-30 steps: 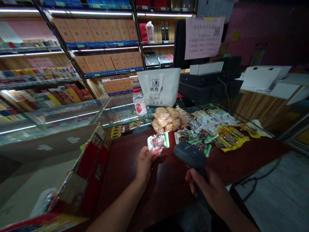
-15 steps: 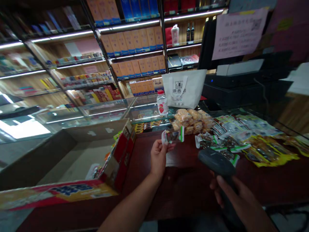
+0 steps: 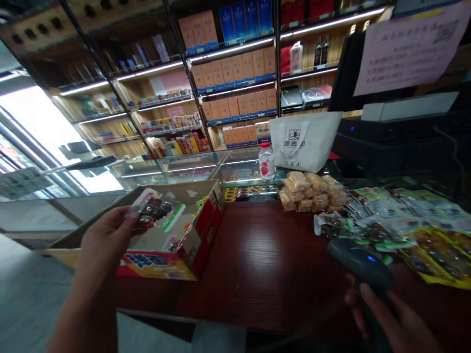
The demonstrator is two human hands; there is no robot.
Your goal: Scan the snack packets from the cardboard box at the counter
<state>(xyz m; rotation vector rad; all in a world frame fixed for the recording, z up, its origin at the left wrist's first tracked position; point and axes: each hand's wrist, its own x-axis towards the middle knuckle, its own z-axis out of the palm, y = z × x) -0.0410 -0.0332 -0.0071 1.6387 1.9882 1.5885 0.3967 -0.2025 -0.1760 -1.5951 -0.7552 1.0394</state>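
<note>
Between the fingers of my left hand (image 3: pixel 110 235) is a small clear snack packet (image 3: pixel 157 208) with dark contents and a green strip at one end. It hangs over the open cardboard box (image 3: pixel 206 235), inside which a few other packets lie along the right wall. My right hand (image 3: pixel 390 314) is wrapped round the handle of a dark barcode scanner (image 3: pixel 362 260), on which a blue light glows. Just beyond the scanner, similar snack packets (image 3: pixel 333 225) lie on the dark red counter (image 3: pixel 257 250).
Behind the counter's middle stand a bottle with a red cap (image 3: pixel 266 162) and a white bag (image 3: pixel 312 142). Wrapped golden snacks (image 3: pixel 311 191) are heaped before the bag. Yellow-edged packets (image 3: pixel 437 250) lie at right, below a monitor (image 3: pixel 346 73). Stocked shelves (image 3: pixel 235 68) line the back.
My left hand has carried the snack packet leftward from above the counter to over the box. The view has turned left. My right hand still grips the scanner, whose blue light now shows.
</note>
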